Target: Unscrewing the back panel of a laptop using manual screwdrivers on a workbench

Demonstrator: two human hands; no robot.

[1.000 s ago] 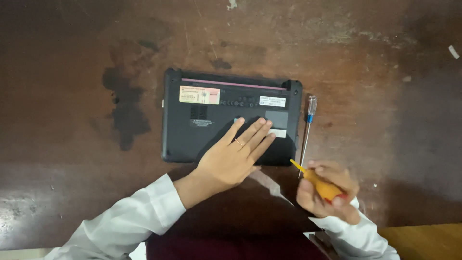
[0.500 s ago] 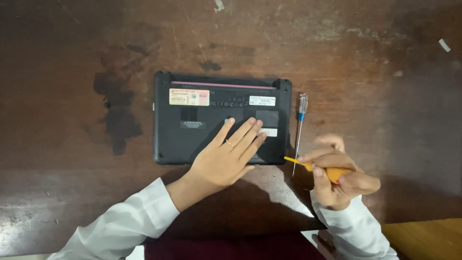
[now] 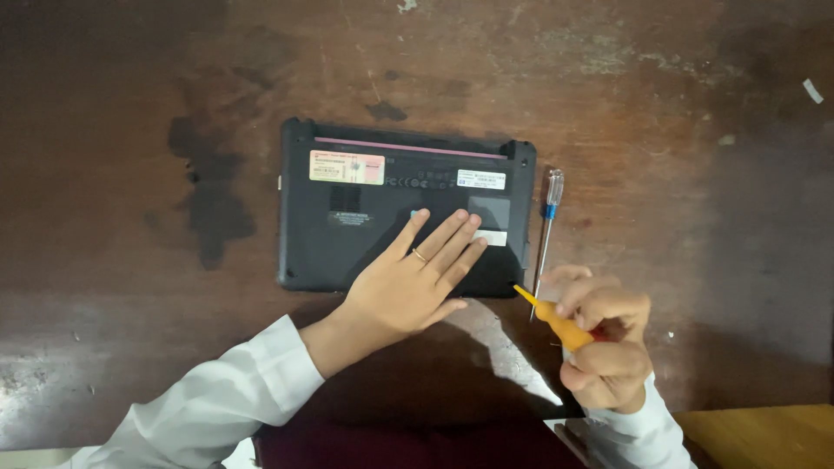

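A black laptop lies upside down on a dark brown wooden table, with stickers on its underside. My left hand rests flat on its near right part, fingers spread, a ring on one finger. My right hand grips an orange-handled screwdriver; the tip points at the laptop's near right corner. A second screwdriver, with a clear and blue handle, lies on the table just right of the laptop.
A dark stain marks the table left of the laptop. Small white scraps lie at the far right. A lighter wooden surface shows at the bottom right corner. White sleeves cover both my arms.
My right hand has brought the orange screwdriver's tip up to the laptop's near right corner. My left hand stays flat on the laptop.
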